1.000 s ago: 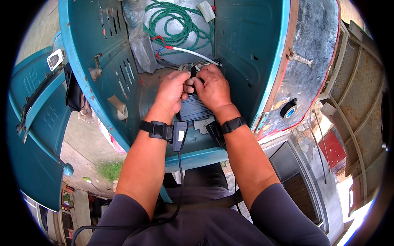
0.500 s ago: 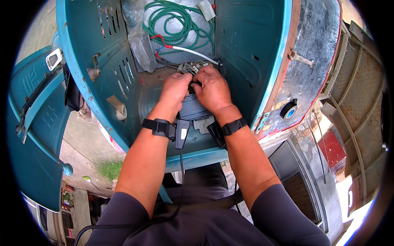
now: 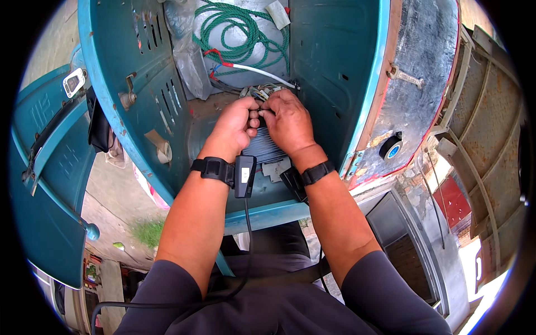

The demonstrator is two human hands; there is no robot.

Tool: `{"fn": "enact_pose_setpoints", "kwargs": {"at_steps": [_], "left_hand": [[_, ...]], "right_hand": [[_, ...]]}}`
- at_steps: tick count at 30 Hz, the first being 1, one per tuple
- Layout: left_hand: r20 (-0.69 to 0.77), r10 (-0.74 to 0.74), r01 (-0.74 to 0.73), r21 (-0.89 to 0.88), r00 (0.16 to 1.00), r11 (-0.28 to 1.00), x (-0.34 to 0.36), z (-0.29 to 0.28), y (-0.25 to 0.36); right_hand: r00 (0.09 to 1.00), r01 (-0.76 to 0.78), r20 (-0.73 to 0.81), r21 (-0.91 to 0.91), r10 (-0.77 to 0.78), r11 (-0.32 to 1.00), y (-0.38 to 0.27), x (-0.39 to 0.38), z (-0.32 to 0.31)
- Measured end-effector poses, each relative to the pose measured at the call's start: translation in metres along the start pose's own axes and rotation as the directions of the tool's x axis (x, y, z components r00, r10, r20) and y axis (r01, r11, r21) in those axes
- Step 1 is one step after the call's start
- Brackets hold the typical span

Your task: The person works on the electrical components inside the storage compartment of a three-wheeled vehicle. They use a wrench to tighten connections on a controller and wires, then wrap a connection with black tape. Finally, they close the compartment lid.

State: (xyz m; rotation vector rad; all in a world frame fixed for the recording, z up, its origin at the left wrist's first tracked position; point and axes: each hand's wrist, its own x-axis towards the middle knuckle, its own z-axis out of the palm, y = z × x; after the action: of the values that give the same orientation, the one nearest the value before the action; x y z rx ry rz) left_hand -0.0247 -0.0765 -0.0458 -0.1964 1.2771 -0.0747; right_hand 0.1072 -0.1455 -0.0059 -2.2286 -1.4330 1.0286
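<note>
Inside a teal metal compartment, my left hand and my right hand meet, thumbs and fingertips almost touching. Both are closed in a pinch, and whatever lies between the fingertips is too small and covered to make out. Just beyond the fingers is a tangle of thin wires and pale pieces. Below my hands lies a grey coil of wire or cable, partly covered by my right hand. Each wrist wears a black strap with a small black box.
Coiled green rope lies at the back, near a white cable with red ends and a clear plastic bag. A tape roll rests by the left wall. On the right-hand panel are a wrench-like metal tool and black tape.
My left hand has rolled so its curled fingers show, and the box on that wrist has turned with it. My right hand stays nearly in place, still pinching.
</note>
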Motion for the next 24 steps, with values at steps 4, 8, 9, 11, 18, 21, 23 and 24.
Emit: {"fn": "enact_pose_setpoints", "kwargs": {"at_steps": [4,8,9,11,18,21,23,24], "left_hand": [[0.038,0.005,-0.002,-0.055,0.999,0.998,-0.005,-0.001,-0.002],[0.059,0.084,-0.078,-0.101,0.995,0.992,-0.013,0.0,-0.008],[0.069,0.1,-0.093,-0.103,0.993,0.99,-0.013,-0.002,-0.01],[0.074,0.137,-0.131,-0.082,0.988,0.988,-0.012,-0.005,-0.01],[0.004,0.222,-0.222,0.002,0.975,0.975,-0.018,-0.004,-0.001],[-0.017,0.235,-0.235,-0.041,0.972,0.971,-0.017,-0.004,-0.001],[-0.033,0.237,-0.238,-0.06,0.971,0.969,-0.015,-0.004,-0.001],[-0.041,0.234,-0.236,-0.058,0.971,0.97,-0.015,-0.003,0.0]], "right_hand": [[0.997,-0.061,-0.038,0.031,0.062,0.998,0.004,0.001,0.003],[0.994,-0.076,-0.071,0.038,0.078,0.996,0.008,0.004,0.003],[0.994,-0.076,-0.077,0.043,0.079,0.996,0.008,0.004,0.004],[0.994,-0.071,-0.078,0.037,0.074,0.997,0.008,0.004,0.003],[0.991,-0.117,-0.067,0.038,0.12,0.992,0.006,0.005,0.002],[0.991,-0.099,-0.085,0.047,0.103,0.994,0.006,0.006,0.002],[0.994,-0.096,-0.053,0.029,0.097,0.995,0.005,0.005,0.004],[0.995,-0.094,-0.037,0.02,0.095,0.995,0.005,0.004,0.005]]}}
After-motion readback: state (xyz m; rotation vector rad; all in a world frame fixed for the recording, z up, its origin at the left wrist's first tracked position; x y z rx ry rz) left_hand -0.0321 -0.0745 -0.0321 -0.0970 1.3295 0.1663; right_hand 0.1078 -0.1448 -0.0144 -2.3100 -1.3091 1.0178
